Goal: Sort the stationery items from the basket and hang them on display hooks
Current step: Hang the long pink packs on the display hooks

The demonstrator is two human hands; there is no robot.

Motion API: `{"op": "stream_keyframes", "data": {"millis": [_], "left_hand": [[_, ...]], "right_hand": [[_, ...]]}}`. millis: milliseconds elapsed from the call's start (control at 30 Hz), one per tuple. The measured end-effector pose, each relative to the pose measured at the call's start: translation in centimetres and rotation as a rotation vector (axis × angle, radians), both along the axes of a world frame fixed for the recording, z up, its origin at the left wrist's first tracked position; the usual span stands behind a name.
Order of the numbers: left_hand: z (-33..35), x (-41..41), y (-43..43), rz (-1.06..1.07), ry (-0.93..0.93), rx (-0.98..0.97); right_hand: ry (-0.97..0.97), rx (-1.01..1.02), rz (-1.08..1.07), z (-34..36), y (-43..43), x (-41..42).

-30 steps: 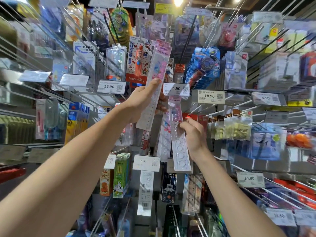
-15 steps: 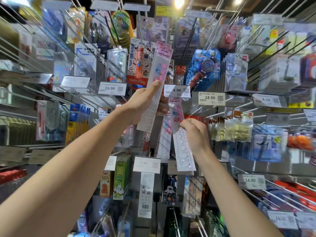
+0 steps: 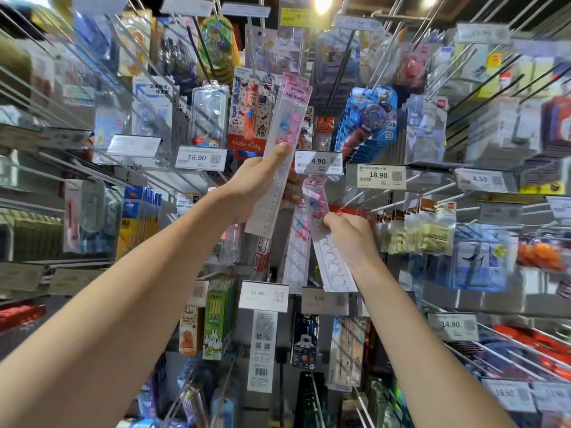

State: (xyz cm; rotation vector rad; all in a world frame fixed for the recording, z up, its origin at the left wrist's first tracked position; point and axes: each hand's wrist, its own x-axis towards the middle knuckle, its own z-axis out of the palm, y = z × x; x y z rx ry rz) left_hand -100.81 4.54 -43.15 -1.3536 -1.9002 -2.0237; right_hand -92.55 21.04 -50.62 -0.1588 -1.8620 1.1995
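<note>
My left hand [image 3: 256, 183] grips a small stack of packaged pink rulers [image 3: 287, 125], tilted up to the right in front of the display wall. My right hand [image 3: 352, 233] pinches one more packaged pink ruler [image 3: 327, 254], whose pink top sits just under the 4.90 price tag [image 3: 318, 162] at the end of a display hook. Another ruler of the same kind [image 3: 298, 242] hangs behind it on that hook. The basket is out of view.
Metal hooks with packaged stationery surround both hands. A Hello Kitty pack [image 3: 250, 112] hangs behind the left hand's rulers, and blue toy packs [image 3: 367, 125] hang to the right. Price tags 16.90 [image 3: 200, 157], 18.90 [image 3: 375, 176] and 15.90 [image 3: 262, 295] jut forward.
My right hand has tilted the single ruler so its lower end swings right, with its top staying under the 4.90 tag. The left hand has barely moved.
</note>
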Motion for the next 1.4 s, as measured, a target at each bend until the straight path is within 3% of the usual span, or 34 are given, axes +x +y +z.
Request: {"op": "stream_keyframes", "data": {"millis": [200, 367, 567, 800, 1100, 1400], "left_hand": [[0.0, -0.2, 0.0, -0.009, 0.013, -0.013], [-0.2, 0.0, 0.0, 0.005, 0.026, -0.014], [-0.6, -0.5, 0.4, 0.014, 0.133, -0.028], [-0.5, -0.8, 1.0, 0.049, 0.203, -0.089], [-0.6, -1.5, 1.3, 0.031, 0.236, -0.115], [-0.6, -2.1, 1.8, 0.059, 0.253, -0.073]], "right_hand": [[-0.109, -0.081, -0.099, -0.2, 0.3, -2.3], [-0.118, -0.266, 0.059, -0.4, 1.1, -4.9], [-0.259, -0.111, -0.094, 0.9, 0.7, -6.0], [-0.234, -0.009, -0.052, 0.9, 0.8, -6.5], [0.035, -0.077, 0.003, -1.4, 0.4, -5.7], [-0.05, -0.116, 0.001, -0.3, 1.1, -5.7]]}}
